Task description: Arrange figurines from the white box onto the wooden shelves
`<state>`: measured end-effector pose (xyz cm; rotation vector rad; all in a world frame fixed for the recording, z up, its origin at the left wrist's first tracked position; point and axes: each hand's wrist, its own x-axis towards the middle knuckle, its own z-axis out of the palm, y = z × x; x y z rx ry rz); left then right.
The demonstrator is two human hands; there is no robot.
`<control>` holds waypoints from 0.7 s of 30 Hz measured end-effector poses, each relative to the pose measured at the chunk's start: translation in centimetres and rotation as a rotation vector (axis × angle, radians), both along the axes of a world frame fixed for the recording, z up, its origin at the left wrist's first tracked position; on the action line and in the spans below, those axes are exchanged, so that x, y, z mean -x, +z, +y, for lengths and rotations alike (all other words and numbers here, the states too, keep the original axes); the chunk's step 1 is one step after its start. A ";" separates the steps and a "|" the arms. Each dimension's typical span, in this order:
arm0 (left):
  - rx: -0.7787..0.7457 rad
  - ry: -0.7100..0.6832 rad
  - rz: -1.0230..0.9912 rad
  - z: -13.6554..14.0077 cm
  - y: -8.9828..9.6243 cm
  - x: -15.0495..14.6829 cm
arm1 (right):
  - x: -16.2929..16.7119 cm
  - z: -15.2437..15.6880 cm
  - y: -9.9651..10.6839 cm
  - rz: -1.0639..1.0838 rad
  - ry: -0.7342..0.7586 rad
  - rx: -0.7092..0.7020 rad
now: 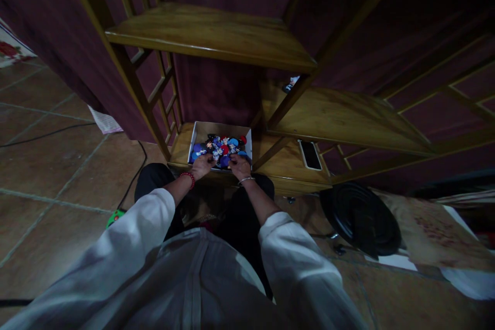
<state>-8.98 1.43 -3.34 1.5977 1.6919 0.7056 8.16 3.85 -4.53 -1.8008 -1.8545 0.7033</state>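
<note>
Reaching into the white box (pixel 222 128), left grip (pixel 204 165) and right grip (pixel 240 165) sit at its near wall; can't tell whether either is apart or clamped. Small multicoloured pieces (pixel 220 147) lie between and just beyond them.

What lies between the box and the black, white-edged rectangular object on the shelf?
In the head view, a slanting wooden bar and shelf surface lie between the box and that object.

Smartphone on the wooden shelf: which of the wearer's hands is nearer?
Right. The right hand is left of the smartphone; the left hand is farther left, beyond the right.
</note>
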 end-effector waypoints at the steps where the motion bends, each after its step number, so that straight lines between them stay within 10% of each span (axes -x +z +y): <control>1: 0.004 0.005 0.021 -0.1 0.1 0.0 | 0.0 0.0 0.0 -0.005 -0.004 -0.001; 21: 0.036 0.016 0.074 0.0 0.5 -0.1 | 1.8 0.4 0.2 0.184 0.013 -0.010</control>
